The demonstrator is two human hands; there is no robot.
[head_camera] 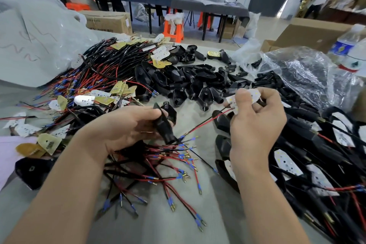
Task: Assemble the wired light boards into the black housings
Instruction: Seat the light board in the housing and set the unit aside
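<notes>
My left hand [126,127] grips a black housing [164,125] by its stem, held just above the table. My right hand [257,119] pinches a white light board [251,95] between thumb and fingers. Its red and black wires [200,127] run down and left toward the base of the housing. A heap of empty black housings [190,81] lies beyond my hands. A tangle of wired boards [95,77] fills the left. Assembled housings with boards [316,154] are stacked at the right.
Loose red and black leads with blue crimp ends [178,174] spread under my wrists. A clear plastic bag of black parts [301,73] and a water bottle [348,49] stand at the right. A white bag [29,31] sits far left. People work at a table behind.
</notes>
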